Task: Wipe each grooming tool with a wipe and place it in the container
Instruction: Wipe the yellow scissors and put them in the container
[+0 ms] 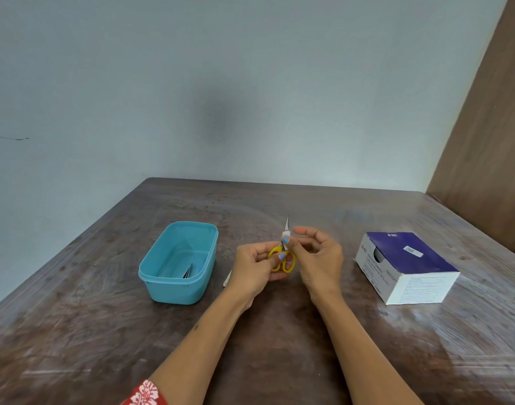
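Wiping scissors (282, 255) at the surface (279, 331).
My left hand (257, 268) grips the yellow handles; right hand (317, 258) pinches a wipe (286, 237) on the blades (box (408, 266) reads "BD Alcohol Swabs").

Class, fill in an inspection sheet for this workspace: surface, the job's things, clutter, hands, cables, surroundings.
Surface: brown table, worn and scuffed.
Job's things: scissors with yellow handles, held above the table; white wipe around the blades; teal container with dark tools inside; a pale tool on the table beside it; swab box at right.
Clutter: nothing seen.
Hands: left hand grips the handles; right hand pinches the wipe.
Cables: nothing seen.
Surroundings: plain wall, wooden panel.
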`<state>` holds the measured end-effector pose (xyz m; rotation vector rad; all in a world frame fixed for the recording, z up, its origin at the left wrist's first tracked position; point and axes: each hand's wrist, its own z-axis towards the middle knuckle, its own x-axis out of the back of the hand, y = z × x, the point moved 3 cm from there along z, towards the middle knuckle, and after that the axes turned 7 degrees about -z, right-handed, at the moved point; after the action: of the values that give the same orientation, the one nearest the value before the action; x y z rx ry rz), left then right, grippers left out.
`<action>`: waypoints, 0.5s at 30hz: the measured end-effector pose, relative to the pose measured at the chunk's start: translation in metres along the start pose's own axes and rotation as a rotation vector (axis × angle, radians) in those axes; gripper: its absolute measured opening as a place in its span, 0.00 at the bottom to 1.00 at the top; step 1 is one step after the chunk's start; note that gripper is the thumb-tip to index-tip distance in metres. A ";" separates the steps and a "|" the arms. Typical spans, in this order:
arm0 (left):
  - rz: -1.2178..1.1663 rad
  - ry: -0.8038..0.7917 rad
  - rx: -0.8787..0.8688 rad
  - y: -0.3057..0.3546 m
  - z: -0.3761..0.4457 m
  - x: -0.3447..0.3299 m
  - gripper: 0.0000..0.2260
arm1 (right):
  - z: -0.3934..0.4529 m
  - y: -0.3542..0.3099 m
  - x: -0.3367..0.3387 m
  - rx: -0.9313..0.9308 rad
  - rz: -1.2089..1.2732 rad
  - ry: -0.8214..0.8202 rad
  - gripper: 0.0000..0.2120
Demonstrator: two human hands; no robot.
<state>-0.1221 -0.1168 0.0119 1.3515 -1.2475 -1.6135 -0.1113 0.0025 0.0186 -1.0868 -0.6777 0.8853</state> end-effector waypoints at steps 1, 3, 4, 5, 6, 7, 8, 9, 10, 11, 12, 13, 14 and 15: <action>0.002 -0.007 0.009 0.000 0.000 0.000 0.10 | 0.000 0.000 0.000 0.003 0.004 0.008 0.08; 0.011 -0.026 0.028 -0.001 0.001 0.000 0.10 | 0.001 0.000 0.002 0.013 0.015 0.040 0.07; 0.009 -0.027 0.026 -0.001 0.001 0.000 0.10 | 0.001 -0.001 0.002 0.023 0.012 0.049 0.07; 0.001 -0.021 0.017 -0.001 0.001 0.001 0.10 | 0.000 -0.002 0.002 0.031 0.005 0.043 0.07; -0.007 -0.009 0.006 -0.001 0.000 0.001 0.10 | 0.000 -0.003 0.001 0.036 -0.001 0.027 0.06; -0.011 0.002 -0.005 0.000 0.000 0.001 0.10 | -0.001 -0.003 0.000 0.039 -0.007 0.006 0.06; -0.010 0.010 -0.014 0.000 0.000 0.001 0.10 | -0.001 -0.003 0.000 0.043 -0.015 -0.012 0.06; -0.011 0.008 -0.018 -0.001 0.000 0.001 0.10 | -0.001 -0.003 0.000 0.051 -0.035 -0.018 0.06; -0.016 -0.002 -0.018 -0.001 0.001 0.000 0.10 | 0.000 -0.003 0.000 0.064 -0.058 -0.014 0.07; -0.029 -0.017 -0.013 -0.001 0.001 0.000 0.10 | 0.000 -0.002 0.001 0.077 -0.082 -0.001 0.08; -0.043 -0.033 -0.006 -0.001 0.001 -0.001 0.11 | 0.001 -0.002 0.002 0.090 -0.102 0.012 0.10; -0.054 -0.045 0.001 0.000 0.001 -0.002 0.11 | 0.001 -0.002 0.002 0.104 -0.121 0.022 0.11; -0.062 -0.048 0.002 0.000 0.001 -0.002 0.11 | 0.001 -0.002 0.002 0.117 -0.136 0.024 0.11; -0.071 -0.040 -0.003 0.001 0.001 -0.002 0.11 | 0.001 -0.003 0.002 0.130 -0.152 0.021 0.11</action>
<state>-0.1224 -0.1150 0.0137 1.3818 -1.2318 -1.6979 -0.1101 0.0039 0.0216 -0.9154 -0.6673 0.7753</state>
